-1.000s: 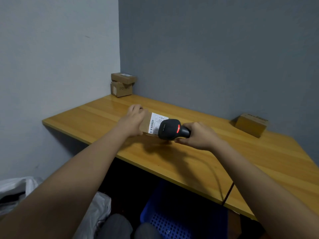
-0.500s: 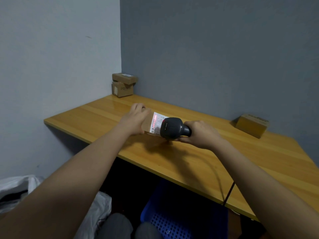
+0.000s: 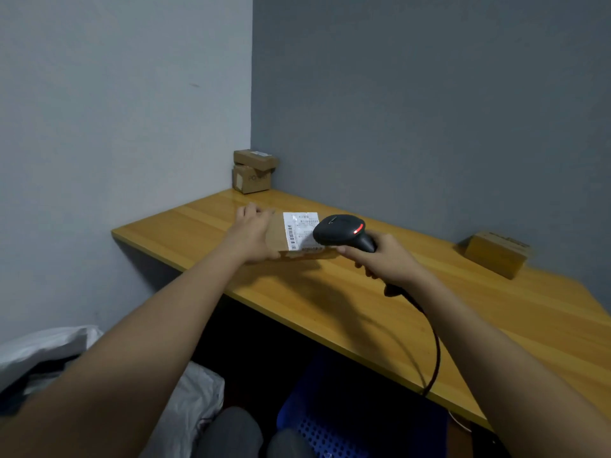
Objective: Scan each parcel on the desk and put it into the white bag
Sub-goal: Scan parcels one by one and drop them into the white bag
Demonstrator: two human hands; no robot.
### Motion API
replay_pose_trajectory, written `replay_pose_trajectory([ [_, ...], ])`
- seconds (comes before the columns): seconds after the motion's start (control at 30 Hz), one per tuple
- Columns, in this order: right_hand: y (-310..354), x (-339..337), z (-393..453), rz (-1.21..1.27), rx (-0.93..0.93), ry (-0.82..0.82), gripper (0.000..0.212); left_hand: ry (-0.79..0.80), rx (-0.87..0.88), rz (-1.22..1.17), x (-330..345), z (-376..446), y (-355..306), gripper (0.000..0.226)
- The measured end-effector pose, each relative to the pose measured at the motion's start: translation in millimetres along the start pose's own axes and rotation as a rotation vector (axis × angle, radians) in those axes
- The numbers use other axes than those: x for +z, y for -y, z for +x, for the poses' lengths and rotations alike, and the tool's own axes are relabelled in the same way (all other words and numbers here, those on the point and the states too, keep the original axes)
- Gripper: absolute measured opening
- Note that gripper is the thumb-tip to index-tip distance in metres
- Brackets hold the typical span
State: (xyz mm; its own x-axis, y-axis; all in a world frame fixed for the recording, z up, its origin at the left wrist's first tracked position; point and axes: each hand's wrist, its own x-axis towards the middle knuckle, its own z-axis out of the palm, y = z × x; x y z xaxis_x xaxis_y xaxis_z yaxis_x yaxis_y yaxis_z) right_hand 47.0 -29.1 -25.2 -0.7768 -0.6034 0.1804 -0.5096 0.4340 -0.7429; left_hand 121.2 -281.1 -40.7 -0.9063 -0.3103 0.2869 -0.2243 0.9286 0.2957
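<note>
Fingers (image 3: 253, 211) of my left hand (image 3: 251, 234) hold the parcel (image 3: 281, 239); my right hand (image 3: 380, 259) grips the scanner (image 3: 340, 231). I should keep the parcel steady and aim at its label (image 3: 299, 229).

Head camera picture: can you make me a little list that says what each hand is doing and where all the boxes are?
left hand: holds the flat brown cardboard parcel with a white label
right hand: grips the black handheld barcode scanner, red light lit
scanner position: just right of the label
other boxes: two small brown cardboard boxes stacked in the corner; one brown cardboard box by the wall at right
surface: yellow wooden desk
white plastic bag: on the floor, lower left
</note>
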Motion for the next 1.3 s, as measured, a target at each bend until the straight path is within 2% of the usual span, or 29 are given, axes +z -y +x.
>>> replay_pose_trajectory([
  [0.23, 26.4, 32.0, -0.6, 0.219, 0.003, 0.069, 0.016, 0.007, -0.189, -0.042, -30.9, -49.6, 40.7, 0.094],
  [0.37, 47.0, 60.2, 3.6, 0.257, 0.040, 0.168, 0.025, 0.052, -0.237, -0.043, -53.4, -92.0, 74.9, 0.086],
  [0.47, 64.1, 89.5, 5.5, 0.272, 0.067, 0.282, 0.024, 0.065, -0.286, 0.007, -67.2, -126.1, 99.1, 0.087],
  [0.63, 93.4, 139.8, 7.5, 0.254, -0.011, 0.371, 0.023, 0.005, -0.374, 0.004, -95.9, -180.9, 136.8, 0.094],
  [0.8, 117.4, 178.8, 3.4, 0.339, -0.089, 0.359, 0.023, -0.051, -0.515, -0.003, -114.3, -238.8, 165.1, 0.101],
  [0.93, 128.4, 219.0, -8.4, 0.383, -0.102, 0.368, 0.019, -0.135, -0.626, -0.043, -104.1, -280.4, 175.6, 0.101],
  [1.0, 131.0, 241.0, -17.0, 0.378, -0.121, 0.368, 0.027, -0.173, -0.673, -0.071, -96.0, -297.8, 179.7, 0.097],
  [1.07, 133.4, 259.7, -27.1, 0.377, -0.150, 0.356, 0.045, -0.229, -0.731, -0.112, -87.9, -313.1, 183.8, 0.089],
  [1.2, 138.1, 289.0, -49.0, 0.296, -0.188, 0.315, 0.069, -0.359, -0.835, -0.148, -67.0, -330.8, 189.7, 0.080],
  [1.3, 138.5, 310.3, -62.6, 0.175, -0.196, 0.274, 0.075, -0.374, -0.867, -0.128, -50.8, -331.1, 190.5, 0.079],
])
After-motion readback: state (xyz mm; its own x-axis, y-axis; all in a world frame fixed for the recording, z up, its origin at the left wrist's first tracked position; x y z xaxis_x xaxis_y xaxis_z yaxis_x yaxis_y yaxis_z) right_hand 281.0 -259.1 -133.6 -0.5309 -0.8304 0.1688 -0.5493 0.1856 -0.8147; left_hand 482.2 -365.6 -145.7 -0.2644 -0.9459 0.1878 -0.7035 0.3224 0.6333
